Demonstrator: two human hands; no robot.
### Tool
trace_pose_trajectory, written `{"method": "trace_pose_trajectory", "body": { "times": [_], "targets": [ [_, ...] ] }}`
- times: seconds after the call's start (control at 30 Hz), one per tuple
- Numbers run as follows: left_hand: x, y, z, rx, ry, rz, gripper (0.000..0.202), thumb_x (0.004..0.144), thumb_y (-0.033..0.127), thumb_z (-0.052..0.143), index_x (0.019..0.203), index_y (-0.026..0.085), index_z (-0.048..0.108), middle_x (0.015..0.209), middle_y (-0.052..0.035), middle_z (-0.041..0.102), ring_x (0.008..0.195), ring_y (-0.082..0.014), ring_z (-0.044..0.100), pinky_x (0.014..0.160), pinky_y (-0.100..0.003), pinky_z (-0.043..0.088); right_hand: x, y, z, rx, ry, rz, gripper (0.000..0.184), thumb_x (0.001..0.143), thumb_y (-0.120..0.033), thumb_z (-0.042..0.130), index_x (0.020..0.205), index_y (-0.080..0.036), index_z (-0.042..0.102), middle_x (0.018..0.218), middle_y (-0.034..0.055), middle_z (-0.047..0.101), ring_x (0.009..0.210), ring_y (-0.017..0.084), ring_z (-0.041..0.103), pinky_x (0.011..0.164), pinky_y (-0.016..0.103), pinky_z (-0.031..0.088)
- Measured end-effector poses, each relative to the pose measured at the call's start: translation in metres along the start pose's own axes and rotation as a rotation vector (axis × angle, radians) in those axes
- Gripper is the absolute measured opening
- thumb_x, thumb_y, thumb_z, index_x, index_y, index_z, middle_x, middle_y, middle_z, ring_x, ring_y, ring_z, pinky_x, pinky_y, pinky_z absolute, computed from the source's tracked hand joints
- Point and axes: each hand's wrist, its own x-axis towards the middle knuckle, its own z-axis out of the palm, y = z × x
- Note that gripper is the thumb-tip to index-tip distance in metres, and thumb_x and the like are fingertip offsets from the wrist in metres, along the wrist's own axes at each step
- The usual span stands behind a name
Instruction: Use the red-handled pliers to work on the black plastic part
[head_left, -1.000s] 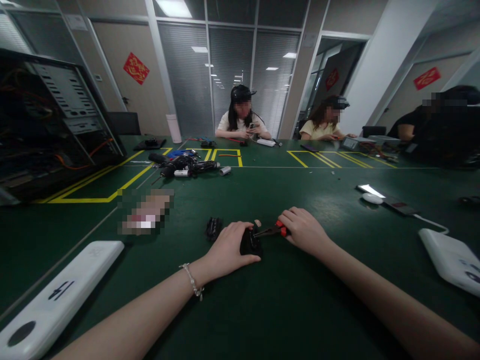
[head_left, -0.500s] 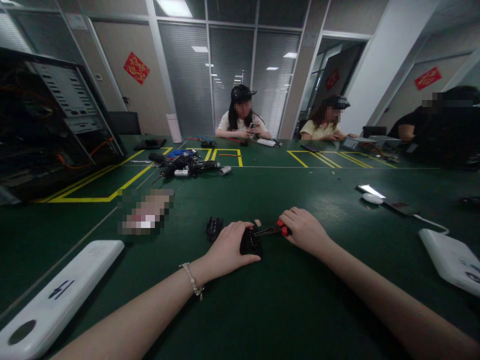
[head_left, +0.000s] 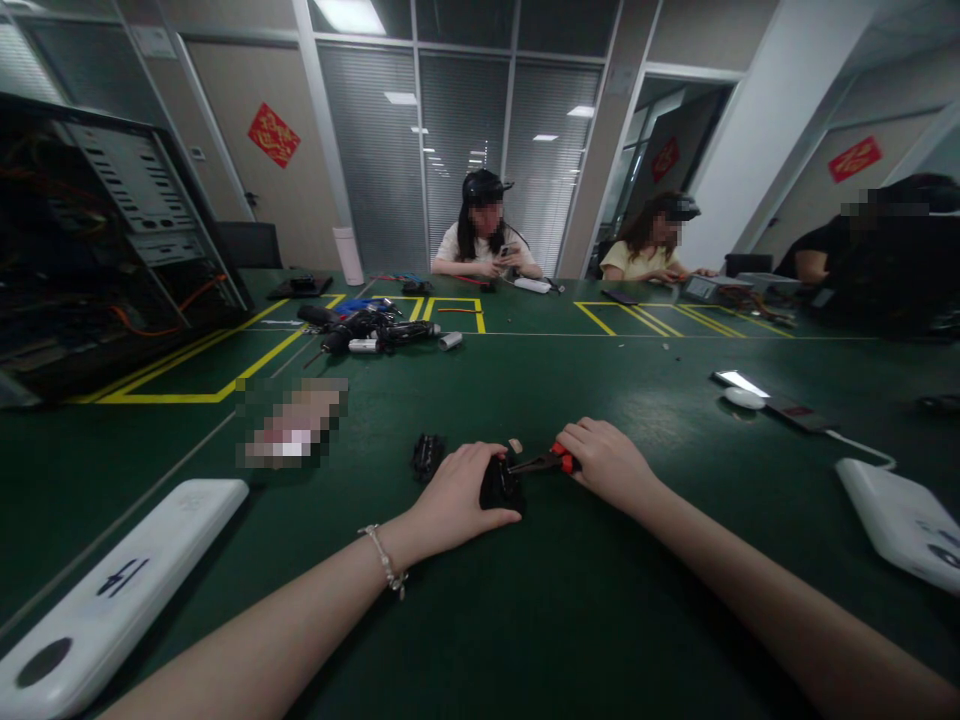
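Note:
My left hand (head_left: 457, 492) is closed around a small black part (head_left: 501, 487) on the green table, thumb on the near side and fingers on the far side. What the part is exactly is too dark to tell. In my right hand (head_left: 609, 455) are pliers with red handles (head_left: 564, 459); their dark jaws reach left and meet the upper right of the black part. Just left of my left hand lies another black piece (head_left: 428, 456), apart from it. A small pale scrap (head_left: 514, 445) rests beyond the plier tips.
White power banks lie at the left (head_left: 127, 590) and right (head_left: 904, 520). An open computer case (head_left: 127, 230) stands far left. Dark tools and cables (head_left: 364, 325) are heaped beyond my hands. A phone (head_left: 739, 382) and a white mouse (head_left: 745, 398) lie right. People sit across the table.

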Motion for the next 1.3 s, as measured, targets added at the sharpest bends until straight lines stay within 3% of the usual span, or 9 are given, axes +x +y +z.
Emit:
{"method": "trace_pose_trajectory", "body": {
  "times": [1.3],
  "targets": [
    [0.0003,-0.0004,-0.0017,-0.006,-0.011,-0.012,0.063,0.060,0.045,0.067,0.113,0.022,0.042,0.112,-0.0076,0.049,0.102,-0.0275,0.047,0.086,-0.044,0.037,0.0005,-0.0008,-0.0005,0.037,-0.017,0.061,0.020,0.062,-0.016,0.055,0.082,-0.017,0.055,0.081,0.0043,0.057,0.074,0.017,0.047,0.063,0.028,0.036]
  ]
}}
